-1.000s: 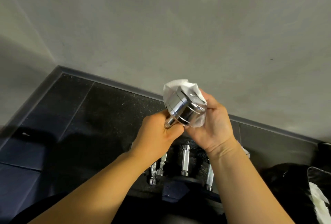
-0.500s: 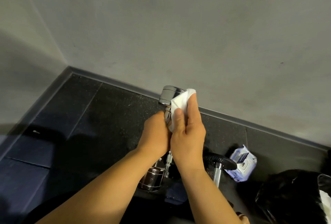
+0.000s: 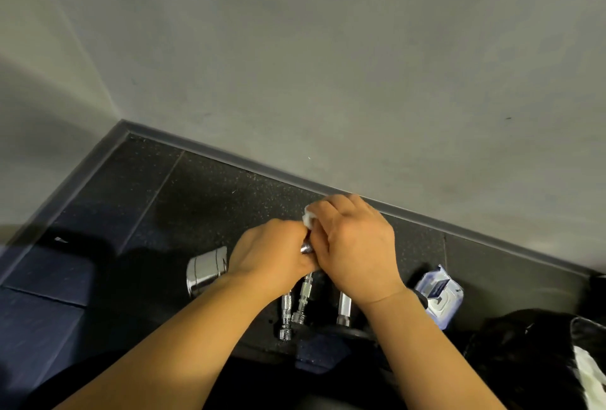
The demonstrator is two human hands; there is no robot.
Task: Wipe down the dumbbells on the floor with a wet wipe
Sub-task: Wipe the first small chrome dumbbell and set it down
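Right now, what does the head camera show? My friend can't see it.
Two hands hold a shiny dumbbell above a dark floor: the left hand grips its bar and the right hand presses a white wet wipe on it. A wipes pack lies to the right.

— Where is the camera looking from?

— It is sitting on the person's head, facing forward and steeply down into a corner where the grey wall (image 3: 328, 65) is meeting the dark floor (image 3: 203, 199).

— How near is it getting?

— Close: both forearms are entering from the bottom edge, and the left hand (image 3: 272, 254) and right hand (image 3: 355, 242) are filling the lower middle.

— Is a second view sharing any of this?

— No, only this one wide-angle view is showing, bending the wall line at the edges.
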